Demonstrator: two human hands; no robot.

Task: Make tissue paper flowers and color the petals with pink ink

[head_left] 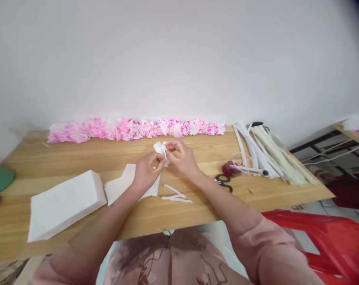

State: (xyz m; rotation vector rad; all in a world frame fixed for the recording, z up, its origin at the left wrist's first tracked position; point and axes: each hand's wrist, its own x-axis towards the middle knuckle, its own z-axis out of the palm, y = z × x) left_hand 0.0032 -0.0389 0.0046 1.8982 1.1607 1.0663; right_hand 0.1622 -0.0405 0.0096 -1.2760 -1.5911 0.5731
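Observation:
A crumpled white tissue-paper flower [160, 148] is pinched between my two hands above the middle of the table. My left hand [149, 167] grips its lower left side with thumb and fingers closed. On its right edge, the thumb and fingertips of my right hand [183, 159] are closed too. Part of the paper is hidden by my fingers. Beneath and beside my left forearm lie flat white paper sheets [122, 180]. Several narrow white strips [177, 199] rest on the wood between my forearms.
A thick white paper stack [65, 202] lies at left. Pink-and-white paper flowers [137, 128] line the wall. On the right are black-handled scissors [223, 182], a dark red jar [230, 169], a marker [253, 171] and bundled white and cream strips [280, 154]. A red chair [339, 241] stands below.

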